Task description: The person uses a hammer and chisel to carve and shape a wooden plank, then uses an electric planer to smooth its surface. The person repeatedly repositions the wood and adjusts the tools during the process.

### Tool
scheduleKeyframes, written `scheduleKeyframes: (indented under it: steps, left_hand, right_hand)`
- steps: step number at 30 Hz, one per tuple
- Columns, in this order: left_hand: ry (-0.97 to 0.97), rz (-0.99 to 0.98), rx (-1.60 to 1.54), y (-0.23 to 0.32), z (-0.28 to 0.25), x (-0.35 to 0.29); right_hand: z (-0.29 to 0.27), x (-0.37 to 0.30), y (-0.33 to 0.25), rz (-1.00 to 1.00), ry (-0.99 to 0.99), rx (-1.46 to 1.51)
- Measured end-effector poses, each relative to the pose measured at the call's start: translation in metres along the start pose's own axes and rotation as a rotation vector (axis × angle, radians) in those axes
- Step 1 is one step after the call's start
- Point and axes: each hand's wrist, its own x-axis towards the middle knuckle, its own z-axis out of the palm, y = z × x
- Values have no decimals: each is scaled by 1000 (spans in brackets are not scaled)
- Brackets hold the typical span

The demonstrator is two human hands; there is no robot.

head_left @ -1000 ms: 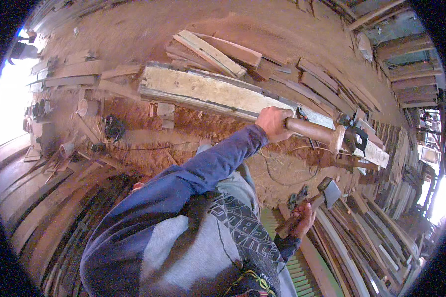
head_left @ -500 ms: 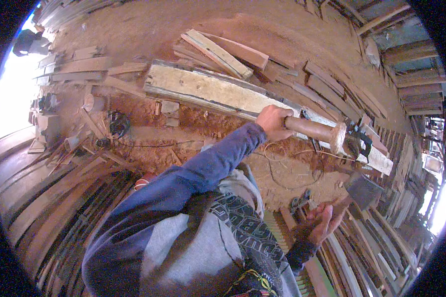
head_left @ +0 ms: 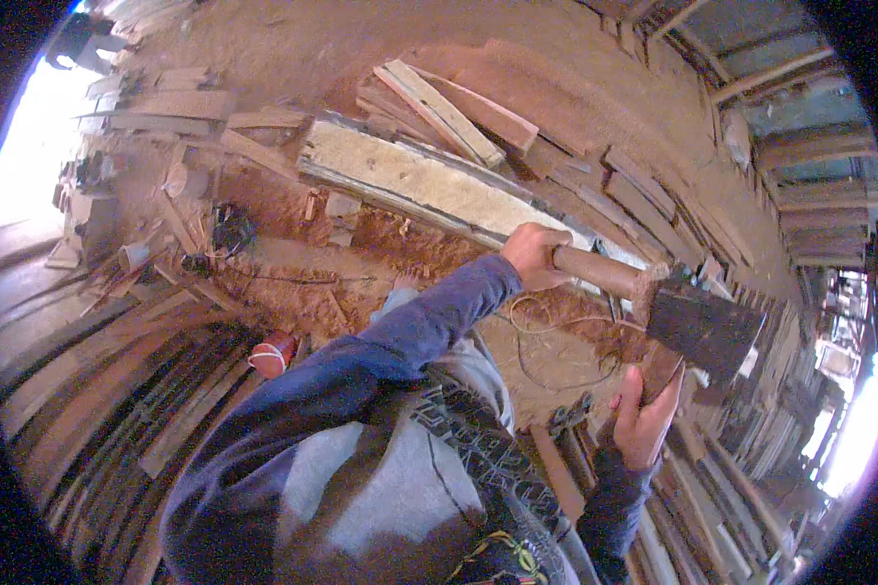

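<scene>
Cylindrical wooden handle (head_left: 600,270), brown, flared at its right end: left grip (head_left: 535,255) wrapped around its left end, the remainder projecting right. Mallet (head_left: 704,330), dark block head: right grip (head_left: 642,427) closed about its wooden shaft, on the near side of the head; head at the handle's flared end, contact uncertain. Pale timber beam (head_left: 410,177): on the far side, stretching left. Loose planks (head_left: 441,112): farther off, beyond the beam.
</scene>
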Motion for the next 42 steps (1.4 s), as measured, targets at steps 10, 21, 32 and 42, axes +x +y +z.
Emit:
scheduleKeyframes:
  steps: [10,21,32,42]
  left_hand:
    - [69,14,27,-7,6,2]
    - [33,31,63,-6,1,-2]
    - [111,22,76,-9,12,-6]
    - [77,20,98,-17,7,-5]
  right_hand:
    - [-92,21,-15,-507,624,584]
    - [-33,-8,43,73,-197,7]
    - [-10,8,12,-108,298,161]
    - [-54,17,-3,-384,287,81]
